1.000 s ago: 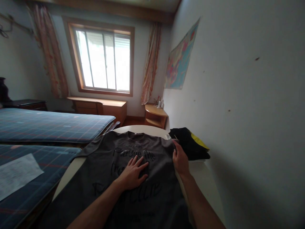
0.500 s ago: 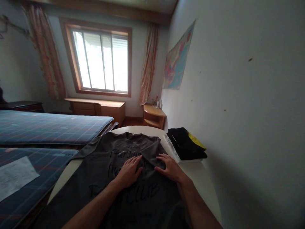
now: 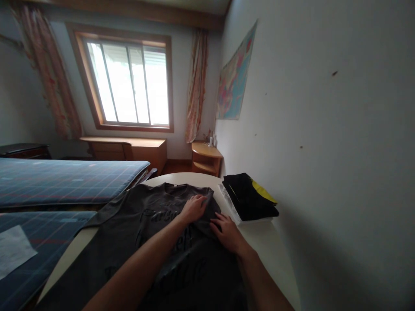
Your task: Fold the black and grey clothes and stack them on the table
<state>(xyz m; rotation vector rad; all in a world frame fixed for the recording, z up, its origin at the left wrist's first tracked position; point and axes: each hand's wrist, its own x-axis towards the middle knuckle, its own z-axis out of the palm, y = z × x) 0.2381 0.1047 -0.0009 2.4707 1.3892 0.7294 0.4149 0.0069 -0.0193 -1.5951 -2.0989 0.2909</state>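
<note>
A dark grey T-shirt (image 3: 129,233) with black lettering lies spread out, neckline toward the window, on a round white table (image 3: 69,255). Near the shirt's right shoulder, my left hand (image 3: 195,208) rests on the cloth, fingers stretched to the right and slightly bent. Lower down at the right sleeve side, my right hand (image 3: 228,233) touches the fabric with its thumb and fingers apart. My forearms cover part of the lettering. Just beyond my right hand sits a folded black garment (image 3: 249,196) with a yellow patch, on clear plastic packaging.
A white wall (image 3: 340,181) with a map (image 3: 236,77) runs along the table's right side. To the left are beds with blue plaid mattresses (image 3: 65,181) and a sheet of paper (image 3: 14,250). A wooden desk (image 3: 145,149) and corner shelf (image 3: 207,151) stand below the window.
My left hand has slid forward and right over the shirt, from the lettering toward the right shoulder. My right hand stays near the sleeve, its fingers slightly more bent. The view has shifted slightly right.
</note>
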